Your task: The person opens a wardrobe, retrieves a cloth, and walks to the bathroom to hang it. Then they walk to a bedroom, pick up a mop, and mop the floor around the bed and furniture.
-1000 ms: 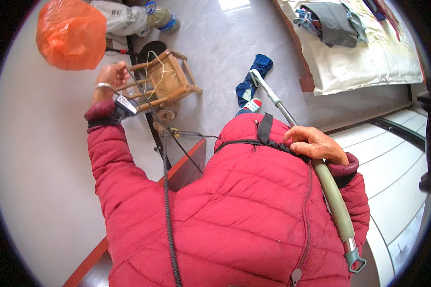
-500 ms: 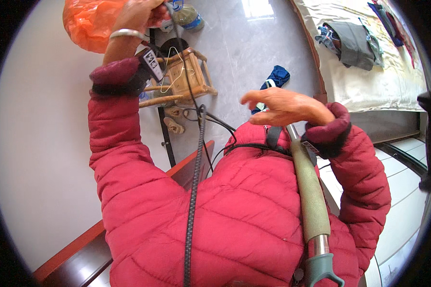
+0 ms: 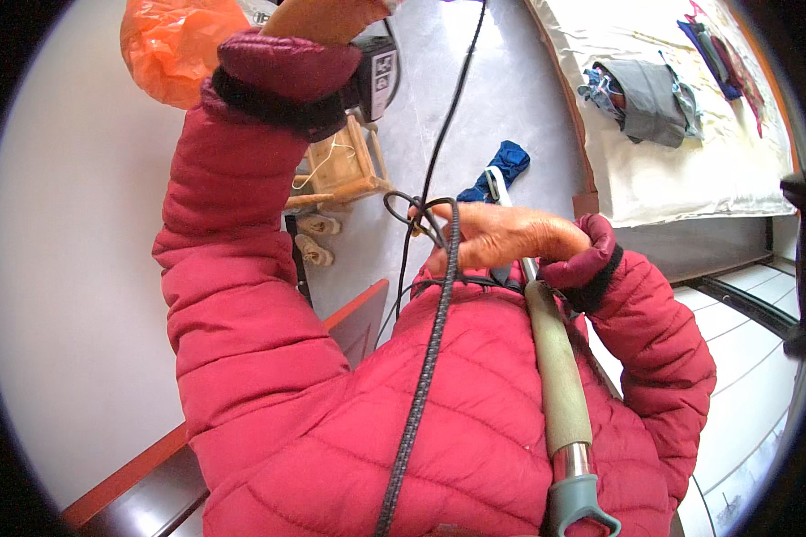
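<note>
Here — right grip [image 3: 497, 234] spread at looped, braided black cord [image 3: 424, 385]; left grip [image 3: 372, 9] cropped — state unclear.

It looks like a bedroom in a home: a bed [image 3: 636, 192] with a pale, shiny cover bears grey clothing [image 3: 661, 106], and a small wooden chair [image 3: 349, 166] and light-coloured shoes [image 3: 314, 251] are near it.
</note>
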Motion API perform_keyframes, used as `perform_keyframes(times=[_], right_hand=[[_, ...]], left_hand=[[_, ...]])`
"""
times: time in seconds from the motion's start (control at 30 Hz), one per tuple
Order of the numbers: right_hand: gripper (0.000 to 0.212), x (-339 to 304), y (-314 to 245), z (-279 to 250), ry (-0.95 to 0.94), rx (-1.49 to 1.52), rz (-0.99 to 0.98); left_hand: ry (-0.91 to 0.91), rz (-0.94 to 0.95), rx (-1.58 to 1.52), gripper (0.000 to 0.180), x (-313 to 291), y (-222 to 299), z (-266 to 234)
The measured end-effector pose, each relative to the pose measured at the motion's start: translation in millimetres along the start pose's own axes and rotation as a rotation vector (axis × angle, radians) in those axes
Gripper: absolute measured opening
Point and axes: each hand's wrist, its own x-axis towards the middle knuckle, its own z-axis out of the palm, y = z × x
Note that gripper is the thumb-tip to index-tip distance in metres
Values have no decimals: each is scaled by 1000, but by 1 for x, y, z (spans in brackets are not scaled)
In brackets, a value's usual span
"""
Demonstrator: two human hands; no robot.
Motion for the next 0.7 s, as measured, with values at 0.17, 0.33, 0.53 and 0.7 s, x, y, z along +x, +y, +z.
perform_keyframes(times=[0.17, 0.33, 0.53, 0.7], right_hand=[[55, 7, 9, -3, 374, -102, -284], [34, -8, 10, -10, 348, -191, -106], [20, -27, -1, -8, 201, -192, 147], [27, -38, -7, -4, 229, 203, -154]], left_hand=[[-144, 79, -28, 30, 9, 22, 24], [-178, 60, -89, 27, 24, 2, 12], [-137, -249, -342, 27, 21, -65, -27], [-361, -276, -177, 40, -4, -98, -10]])
